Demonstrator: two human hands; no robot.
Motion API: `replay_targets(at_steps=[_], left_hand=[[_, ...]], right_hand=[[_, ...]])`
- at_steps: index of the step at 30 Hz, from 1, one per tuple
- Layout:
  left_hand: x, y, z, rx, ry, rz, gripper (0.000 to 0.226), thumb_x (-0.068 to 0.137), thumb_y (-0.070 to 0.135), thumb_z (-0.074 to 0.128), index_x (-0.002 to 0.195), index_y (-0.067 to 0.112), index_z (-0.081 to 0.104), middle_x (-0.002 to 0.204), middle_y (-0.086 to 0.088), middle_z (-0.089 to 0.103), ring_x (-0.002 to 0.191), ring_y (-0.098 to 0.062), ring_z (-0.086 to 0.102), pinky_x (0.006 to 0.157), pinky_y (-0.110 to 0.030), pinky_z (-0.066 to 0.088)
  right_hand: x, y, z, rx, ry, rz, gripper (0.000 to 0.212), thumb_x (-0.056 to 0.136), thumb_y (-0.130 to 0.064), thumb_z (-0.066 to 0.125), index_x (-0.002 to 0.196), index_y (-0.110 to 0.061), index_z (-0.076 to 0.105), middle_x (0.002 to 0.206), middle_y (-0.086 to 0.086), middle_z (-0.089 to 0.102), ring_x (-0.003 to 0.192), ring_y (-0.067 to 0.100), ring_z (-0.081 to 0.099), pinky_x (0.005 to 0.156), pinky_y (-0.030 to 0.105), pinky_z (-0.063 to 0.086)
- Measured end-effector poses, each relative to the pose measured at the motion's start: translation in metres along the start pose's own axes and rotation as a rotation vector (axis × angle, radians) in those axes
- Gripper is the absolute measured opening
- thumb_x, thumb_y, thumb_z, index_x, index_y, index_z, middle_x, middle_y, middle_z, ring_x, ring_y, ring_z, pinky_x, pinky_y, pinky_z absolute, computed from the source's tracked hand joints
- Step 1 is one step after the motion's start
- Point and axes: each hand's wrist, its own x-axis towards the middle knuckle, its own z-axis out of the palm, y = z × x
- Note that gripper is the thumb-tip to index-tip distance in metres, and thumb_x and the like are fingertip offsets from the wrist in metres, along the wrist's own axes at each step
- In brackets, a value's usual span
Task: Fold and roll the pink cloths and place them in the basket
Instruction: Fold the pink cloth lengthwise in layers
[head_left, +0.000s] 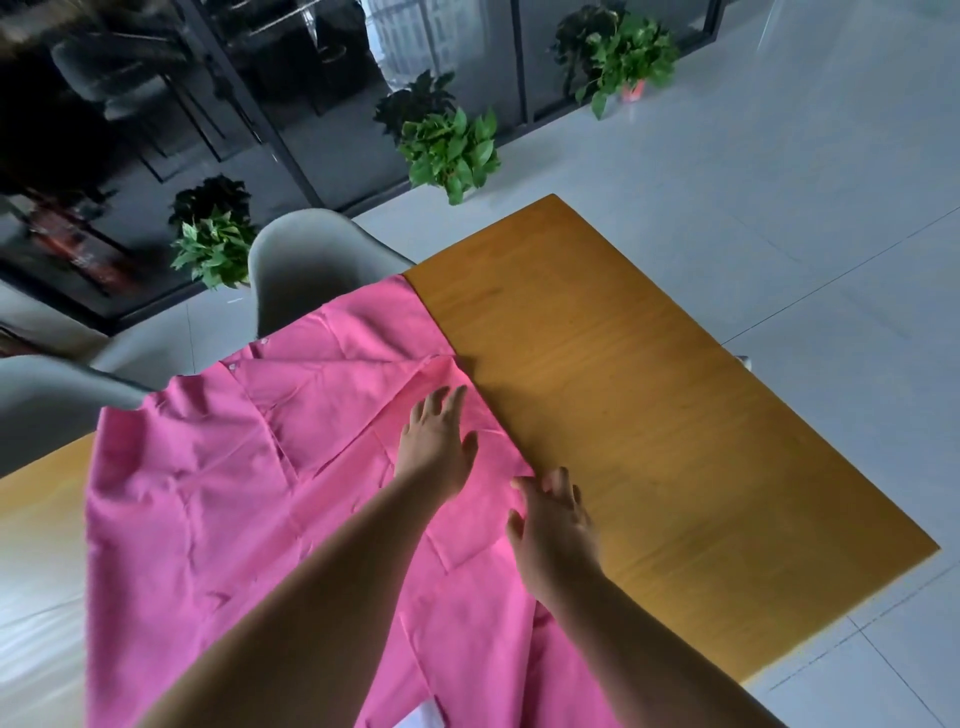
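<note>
Wooden desk (649, 415), tiled office: cloth (208, 493) spread flat for folding; left grip (434, 441) flat-fingered, pinning a folded flap; right grip (553, 525) just beside, fingers loose, holding nothing, at the cloth's edge.

Shows one large pink cloth (208, 493) spread flat over the left part of a wooden table (649, 415), creased and lightly wrinkled. Has a narrow strip folded over along its right edge, and two small pale studs (263, 341) near its far edge.

A wooden table (649, 395) carries a large pink cloth (208, 493) spread flat, its far edge overhanging.
</note>
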Motion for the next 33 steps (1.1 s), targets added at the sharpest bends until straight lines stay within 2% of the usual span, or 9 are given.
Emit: replay_targets(at_steps=[9, 15, 17, 19, 22, 25, 27, 30, 33], left_hand=[[-0.161, -0.02, 0.029, -0.132, 0.054, -0.058, 0.054, 0.094, 0.033, 0.066, 0.146, 0.023, 0.054, 0.133, -0.002, 0.055, 0.119, -0.027, 0.055, 0.099, -0.041, 0.051], [-0.215, -0.022, 0.038, -0.155, -0.046, -0.242, 0.043, 0.09, 0.036, 0.067, 0.131, 0.025, 0.057, 0.122, -0.007, 0.056, 0.111, -0.035, 0.061, 0.091, -0.044, 0.054], [-0.217, -0.021, 0.035, -0.257, -0.078, -0.32, 0.032, 0.092, 0.03, 0.064, 0.123, 0.021, 0.062, 0.118, -0.01, 0.065, 0.107, -0.036, 0.066, 0.085, -0.04, 0.052], [-0.221, -0.018, 0.033, -0.355, -0.08, -0.326, 0.021, 0.092, 0.026, 0.065, 0.111, 0.018, 0.07, 0.107, -0.013, 0.074, 0.101, -0.036, 0.07, 0.076, -0.037, 0.049], [-0.234, 0.0, 0.031, -0.51, -0.009, -0.223, 0.008, 0.089, 0.027, 0.069, 0.09, 0.018, 0.07, 0.09, -0.009, 0.074, 0.085, -0.035, 0.07, 0.064, -0.033, 0.041], [-0.25, 0.026, 0.033, -0.613, -0.016, -0.079, 0.008, 0.09, 0.028, 0.073, 0.091, 0.022, 0.069, 0.089, -0.001, 0.072, 0.08, -0.024, 0.067, 0.063, -0.029, 0.038], [-0.259, 0.044, 0.037, -0.613, -0.018, 0.003, 0.01, 0.09, 0.027, 0.074, 0.094, 0.019, 0.069, 0.091, -0.002, 0.072, 0.081, -0.024, 0.066, 0.064, -0.03, 0.037], [-0.273, 0.065, 0.045, -0.588, -0.029, 0.083, 0.011, 0.087, 0.022, 0.07, 0.097, 0.018, 0.069, 0.097, -0.003, 0.07, 0.088, -0.026, 0.066, 0.069, -0.033, 0.042], [-0.287, 0.08, 0.053, -0.578, -0.09, 0.11, 0.023, 0.084, 0.022, 0.068, 0.108, 0.021, 0.07, 0.103, 0.001, 0.069, 0.087, -0.022, 0.069, 0.073, -0.035, 0.052]], right_hand=[[-0.055, 0.016, 0.016, -0.089, 0.025, -0.013, 0.071, 0.105, -0.049, 0.049, 0.162, -0.043, 0.009, 0.16, 0.004, 0.02, 0.143, 0.026, 0.038, 0.107, 0.044, 0.05], [-0.113, 0.02, 0.025, -0.192, -0.017, 0.041, 0.076, 0.105, -0.051, 0.047, 0.165, -0.038, 0.001, 0.17, 0.01, 0.01, 0.153, 0.032, 0.029, 0.115, 0.047, 0.044], [-0.133, 0.021, 0.025, -0.186, -0.012, 0.07, 0.074, 0.105, -0.052, 0.048, 0.164, -0.037, 0.006, 0.169, 0.009, 0.012, 0.152, 0.032, 0.031, 0.114, 0.046, 0.043], [-0.151, 0.029, 0.028, -0.144, 0.051, 0.109, 0.069, 0.103, -0.052, 0.052, 0.161, -0.037, 0.018, 0.164, 0.006, 0.025, 0.144, 0.029, 0.043, 0.109, 0.045, 0.046], [-0.175, 0.045, 0.032, -0.009, 0.166, 0.138, 0.058, 0.1, -0.044, 0.061, 0.152, -0.027, 0.044, 0.144, 0.005, 0.052, 0.124, 0.026, 0.059, 0.102, 0.04, 0.05], [-0.193, 0.054, 0.028, 0.191, 0.163, 0.197, 0.044, 0.099, -0.037, 0.068, 0.139, -0.024, 0.06, 0.121, -0.001, 0.07, 0.105, 0.018, 0.067, 0.087, 0.031, 0.052], [-0.201, 0.057, 0.024, 0.308, 0.133, 0.207, 0.042, 0.096, -0.048, 0.069, 0.133, -0.028, 0.064, 0.115, -0.006, 0.072, 0.102, 0.013, 0.068, 0.084, 0.028, 0.052], [-0.208, 0.05, 0.018, 0.563, 0.104, 0.237, 0.066, 0.078, -0.081, 0.067, 0.127, -0.036, 0.068, 0.112, -0.013, 0.074, 0.103, 0.009, 0.071, 0.089, 0.036, 0.06], [-0.203, 0.05, 0.016, 0.698, 0.116, 0.35, 0.068, 0.065, -0.089, 0.068, 0.112, -0.041, 0.073, 0.103, -0.012, 0.077, 0.096, 0.016, 0.075, 0.081, 0.043, 0.065]])
